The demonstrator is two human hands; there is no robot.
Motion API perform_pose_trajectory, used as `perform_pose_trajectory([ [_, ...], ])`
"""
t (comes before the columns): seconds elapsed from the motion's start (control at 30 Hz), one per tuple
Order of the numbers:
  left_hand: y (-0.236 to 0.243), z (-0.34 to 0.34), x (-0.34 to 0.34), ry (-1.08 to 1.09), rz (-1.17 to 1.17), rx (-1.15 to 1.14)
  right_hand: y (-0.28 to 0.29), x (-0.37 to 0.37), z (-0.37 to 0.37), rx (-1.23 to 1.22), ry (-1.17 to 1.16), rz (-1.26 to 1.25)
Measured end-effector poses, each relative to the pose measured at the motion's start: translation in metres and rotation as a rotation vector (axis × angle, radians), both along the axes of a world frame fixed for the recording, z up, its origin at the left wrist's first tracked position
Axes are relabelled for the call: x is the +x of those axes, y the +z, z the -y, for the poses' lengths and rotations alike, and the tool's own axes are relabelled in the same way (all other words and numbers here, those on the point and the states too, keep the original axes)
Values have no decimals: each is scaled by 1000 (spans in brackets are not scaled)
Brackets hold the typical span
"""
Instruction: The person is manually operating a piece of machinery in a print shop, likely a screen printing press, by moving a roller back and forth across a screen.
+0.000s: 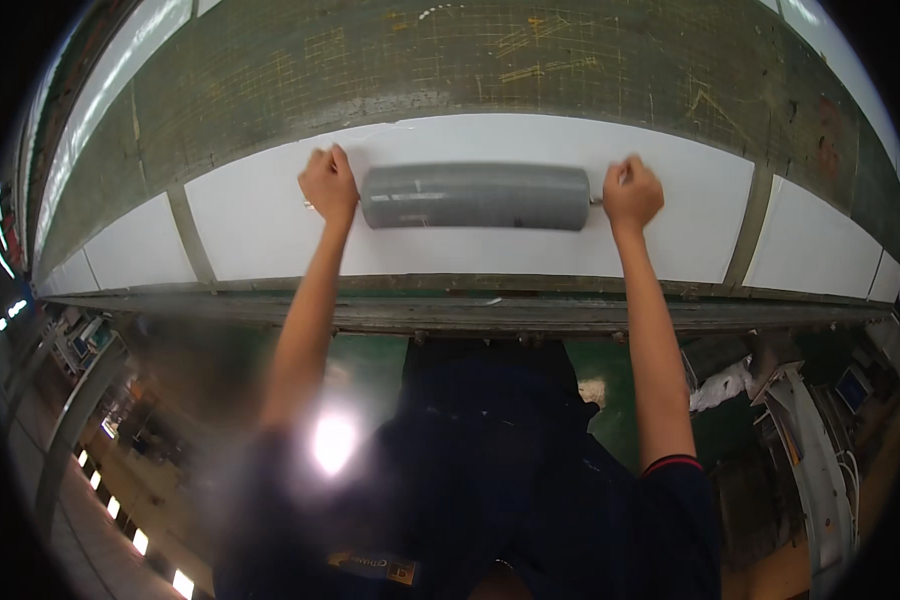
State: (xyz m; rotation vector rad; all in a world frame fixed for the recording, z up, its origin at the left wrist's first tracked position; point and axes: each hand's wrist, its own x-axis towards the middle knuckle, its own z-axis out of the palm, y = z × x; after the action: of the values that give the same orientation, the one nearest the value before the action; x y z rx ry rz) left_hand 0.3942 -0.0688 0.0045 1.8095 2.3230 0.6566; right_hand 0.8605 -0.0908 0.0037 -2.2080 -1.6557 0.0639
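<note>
A thick grey roller [475, 197] lies crosswise on a white sheet [530, 255] on the long table. My left hand [329, 184] is closed around the handle at the roller's left end; a small bit of metal shows beside the fist. At the other end, my right hand [632, 194] grips the second handle, where a short thin shaft [597, 201] shows between roller and fist. Both handles are mostly hidden in my fists. Both forearms reach forward over the table edge. The roller looks slightly blurred.
More white sheets lie left [140, 245] and right [815, 240], with green-grey strips of tabletop between. Beyond them the worn green tabletop [420, 70] carries yellow scribbled lines. A metal rail [490, 312] runs along the near edge. A grey frame [815, 450] stands at lower right.
</note>
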Motion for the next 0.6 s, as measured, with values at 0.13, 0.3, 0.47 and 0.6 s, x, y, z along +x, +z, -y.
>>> perform_pose_trajectory([
  [0.13, 5, -123, 13, -156, 28, -56, 1, 6, -126, -79, -75, -156],
  [0.3, -4, -175, 7, -188, 32, -80, 2, 8, -171, -126, -69, -318],
  [0.47, 2, -107, 15, -20, 167, -122, 8, 4, -108, -82, -67, -216],
  [0.6, -4, -8, 17, 24, 61, -97, -3, 3, -14, 16, 24, 41],
])
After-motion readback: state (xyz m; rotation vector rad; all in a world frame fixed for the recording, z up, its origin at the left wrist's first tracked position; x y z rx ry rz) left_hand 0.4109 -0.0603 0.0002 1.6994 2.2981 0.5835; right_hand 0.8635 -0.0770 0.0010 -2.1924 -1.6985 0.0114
